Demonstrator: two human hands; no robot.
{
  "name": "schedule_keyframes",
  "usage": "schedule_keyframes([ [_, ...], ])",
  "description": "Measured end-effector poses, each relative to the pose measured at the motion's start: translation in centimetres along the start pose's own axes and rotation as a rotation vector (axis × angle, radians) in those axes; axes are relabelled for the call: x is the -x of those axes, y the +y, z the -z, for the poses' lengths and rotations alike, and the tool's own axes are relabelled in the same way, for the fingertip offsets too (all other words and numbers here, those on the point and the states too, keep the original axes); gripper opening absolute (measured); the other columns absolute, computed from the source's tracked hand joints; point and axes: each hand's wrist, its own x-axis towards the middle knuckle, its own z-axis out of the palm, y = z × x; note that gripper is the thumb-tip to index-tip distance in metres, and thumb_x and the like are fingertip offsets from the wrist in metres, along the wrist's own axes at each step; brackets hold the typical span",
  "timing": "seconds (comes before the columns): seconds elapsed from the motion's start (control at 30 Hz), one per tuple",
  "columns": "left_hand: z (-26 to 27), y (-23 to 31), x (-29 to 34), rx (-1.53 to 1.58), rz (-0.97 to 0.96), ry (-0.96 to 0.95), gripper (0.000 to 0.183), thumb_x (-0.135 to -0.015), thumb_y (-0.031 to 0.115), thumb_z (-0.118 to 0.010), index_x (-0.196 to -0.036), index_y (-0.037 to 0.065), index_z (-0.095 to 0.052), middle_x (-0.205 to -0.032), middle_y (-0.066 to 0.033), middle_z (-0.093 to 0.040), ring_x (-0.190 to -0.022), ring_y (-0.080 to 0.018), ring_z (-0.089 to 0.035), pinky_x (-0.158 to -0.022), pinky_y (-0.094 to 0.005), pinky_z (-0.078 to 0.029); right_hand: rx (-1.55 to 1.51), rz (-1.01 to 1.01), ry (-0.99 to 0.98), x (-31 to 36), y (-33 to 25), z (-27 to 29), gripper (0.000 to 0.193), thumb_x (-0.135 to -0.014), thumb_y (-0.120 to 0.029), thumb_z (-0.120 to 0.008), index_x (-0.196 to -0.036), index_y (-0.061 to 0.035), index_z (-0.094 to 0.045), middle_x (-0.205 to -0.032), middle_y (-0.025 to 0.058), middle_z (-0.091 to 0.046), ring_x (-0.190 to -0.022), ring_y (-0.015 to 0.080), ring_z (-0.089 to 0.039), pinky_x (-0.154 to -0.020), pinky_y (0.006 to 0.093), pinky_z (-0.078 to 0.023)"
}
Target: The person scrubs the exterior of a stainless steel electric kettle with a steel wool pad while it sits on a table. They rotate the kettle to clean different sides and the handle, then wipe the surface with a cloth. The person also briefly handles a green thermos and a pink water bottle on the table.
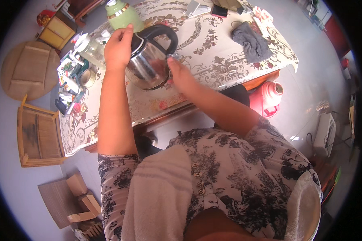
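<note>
A shiny steel electric kettle with a black handle and dark top is tilted above the near part of the table. My left hand is closed on its upper left rim, the thumb side toward the top. At the kettle's right side, below the handle, my right hand is against the steel body with its fingers curled and partly hidden. A small clear, crumpled bit shows by the right thumb; its kind is too small to tell. Just behind the kettle stands a pale green thermos flask.
A patterned cloth covers the table. A grey rag and a phone lie toward its far right. A clear jug and several small items crowd the left edge. A pink thermos flask stands below the right edge; a wooden chair is left.
</note>
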Motion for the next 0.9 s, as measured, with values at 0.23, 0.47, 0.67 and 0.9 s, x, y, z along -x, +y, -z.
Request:
schedule_keyframes([
  [0.23, -0.1, 0.7, 0.7, 0.015, -0.006, 0.073, 0.048, -0.088, 0.051, -0.056, -0.098, 0.005, -0.068, -0.091, -0.0088, -0.069, -0.085, -0.0202, -0.062, -0.082, -0.0304, -0.045, -0.128, -0.088, 0.071, -1.4, 1.3, 1.6, 0.034, -0.094, -0.018, -0.051, -0.123, -0.0007, -0.057, -0.106, 0.0109, -0.064, -0.088, 0.0191, -0.063, -0.063, 0.0310, -0.059],
  [0.47, 0.1, 0.5, 0.8, 0.019, 0.005, 0.080, 0.045, -0.088, 0.049, -0.056, -0.095, 0.006, -0.068, -0.088, -0.0086, -0.069, -0.084, -0.0208, -0.063, -0.081, -0.0304, -0.046, -0.499, -0.194, 0.299, -6.1, 1.0, 4.4, 0.028, -0.088, 0.005, -0.044, -0.110, -0.0036, -0.060, -0.103, 0.0089, -0.064, -0.079, 0.0182, -0.063, -0.058, 0.0259, -0.057],
  [0.67, 0.0, 0.4, 0.6, 0.008, -0.023, 0.106, 0.044, -0.089, 0.048, -0.057, -0.096, 0.006, -0.068, -0.089, -0.0096, -0.069, -0.086, -0.0217, -0.064, -0.082, -0.0303, -0.046, -0.269, -0.092, 0.203, -9.5, -2.6, 3.3, 0.031, -0.086, 0.006, -0.045, -0.098, -0.0098, -0.068, -0.079, 0.0034, -0.064, -0.059, 0.0119, -0.054, -0.049, 0.0222, -0.044],
  [0.9, 0.0, 1.9, 0.9, -0.036, 0.016, 0.064, 0.049, -0.091, 0.051, -0.049, -0.102, 0.007, -0.067, -0.096, -0.0130, -0.069, -0.093, -0.0273, -0.063, -0.084, -0.0348, -0.046, 0.491, 0.830, 0.199, -8.3, -8.4, 0.0, 0.029, -0.076, 0.003, -0.053, -0.098, -0.0060, -0.070, -0.089, 0.0098, -0.066, -0.079, 0.0235, -0.063, -0.071, 0.0339, -0.051],
])
